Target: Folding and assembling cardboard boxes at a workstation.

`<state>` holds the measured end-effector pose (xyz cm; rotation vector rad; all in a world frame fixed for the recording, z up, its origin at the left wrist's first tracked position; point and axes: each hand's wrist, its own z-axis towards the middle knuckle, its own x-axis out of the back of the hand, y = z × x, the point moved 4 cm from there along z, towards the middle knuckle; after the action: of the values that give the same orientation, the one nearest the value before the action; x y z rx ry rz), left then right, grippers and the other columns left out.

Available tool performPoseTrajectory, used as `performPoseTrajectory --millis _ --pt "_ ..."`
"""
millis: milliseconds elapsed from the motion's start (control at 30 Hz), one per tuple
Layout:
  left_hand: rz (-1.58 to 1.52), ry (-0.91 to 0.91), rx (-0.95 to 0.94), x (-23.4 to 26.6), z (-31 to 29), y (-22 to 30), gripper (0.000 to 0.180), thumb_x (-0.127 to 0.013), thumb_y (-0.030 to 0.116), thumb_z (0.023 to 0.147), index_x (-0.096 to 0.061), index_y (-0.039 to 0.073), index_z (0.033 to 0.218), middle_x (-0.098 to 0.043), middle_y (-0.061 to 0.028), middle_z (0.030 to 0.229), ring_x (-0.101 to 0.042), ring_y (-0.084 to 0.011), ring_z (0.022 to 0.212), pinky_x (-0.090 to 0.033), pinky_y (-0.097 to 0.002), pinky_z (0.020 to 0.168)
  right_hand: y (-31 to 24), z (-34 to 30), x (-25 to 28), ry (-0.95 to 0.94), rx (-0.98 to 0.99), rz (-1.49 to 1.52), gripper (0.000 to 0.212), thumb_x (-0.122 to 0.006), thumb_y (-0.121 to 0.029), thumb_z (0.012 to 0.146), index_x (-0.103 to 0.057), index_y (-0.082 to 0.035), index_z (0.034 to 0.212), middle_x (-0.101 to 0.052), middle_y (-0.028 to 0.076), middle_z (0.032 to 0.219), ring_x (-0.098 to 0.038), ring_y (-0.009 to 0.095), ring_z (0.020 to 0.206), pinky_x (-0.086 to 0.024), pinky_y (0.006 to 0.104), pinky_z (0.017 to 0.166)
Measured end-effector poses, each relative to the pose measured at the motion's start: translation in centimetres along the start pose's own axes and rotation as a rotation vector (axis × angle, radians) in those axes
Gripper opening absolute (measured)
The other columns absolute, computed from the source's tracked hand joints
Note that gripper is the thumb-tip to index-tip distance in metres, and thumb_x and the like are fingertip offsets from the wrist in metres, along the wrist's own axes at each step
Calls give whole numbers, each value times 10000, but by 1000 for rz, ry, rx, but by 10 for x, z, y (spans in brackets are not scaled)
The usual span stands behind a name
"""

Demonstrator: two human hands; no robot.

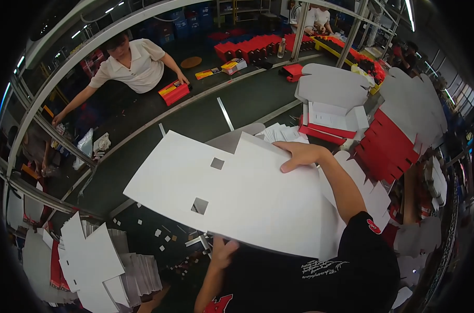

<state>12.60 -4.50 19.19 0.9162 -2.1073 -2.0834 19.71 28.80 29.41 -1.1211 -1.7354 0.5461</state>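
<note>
A large white die-cut cardboard sheet (263, 193) with two square holes and a notched far edge spans the middle of the view, tilted in front of my chest. My right hand (299, 155) grips its far right edge, with the thumb lying on the white face. At the sheet's near edge is my left hand (223, 254), closed against the underside; part of its fingers is hidden by the sheet. Beyond my right hand, a small stack of white papers (284, 133) lies beside an open red-and-white box (331, 120) with its grey lid raised.
A dark conveyor belt (205, 117) runs across ahead. Behind it a co-worker (130, 65) touches a red box (174, 93). Stacked cardboard blanks (93, 255) stand at the lower left, and red-and-grey blanks (388, 141) pile at the right. A metal frame rail (25, 112) curves along the left.
</note>
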Motion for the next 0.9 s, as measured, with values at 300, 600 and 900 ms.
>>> performPoseTrajectory --millis 300,600,900 --pt "-41 441 -20 6 28 15 658 -660 267 824 -360 -69 1303 -486 -162 1238 -473 -242 1140 -352 -344 988 -19 -1 -3 612 -185 -438 1148 -762 -542 582 -223 21 1425 -437 316 1241 -464 403 1155 -369 386 990" --pt "-107 640 -103 29 12 25 566 -675 25 772 -421 -60 1270 -513 -144 1239 -500 -238 1136 -386 -331 971 -20 1 -3 476 -116 -334 1056 -771 -476 592 -303 29 1391 -413 239 1370 -459 341 1218 -350 355 1026" --pt "-117 573 -174 41 3 24 570 -658 -16 745 -428 -58 1265 -542 -143 1185 -544 -256 1063 -428 -346 927 -6 -2 -26 40 -196 412 615 -711 -390 760 -571 56 1159 -638 128 1030 -630 177 871 -500 299 775"
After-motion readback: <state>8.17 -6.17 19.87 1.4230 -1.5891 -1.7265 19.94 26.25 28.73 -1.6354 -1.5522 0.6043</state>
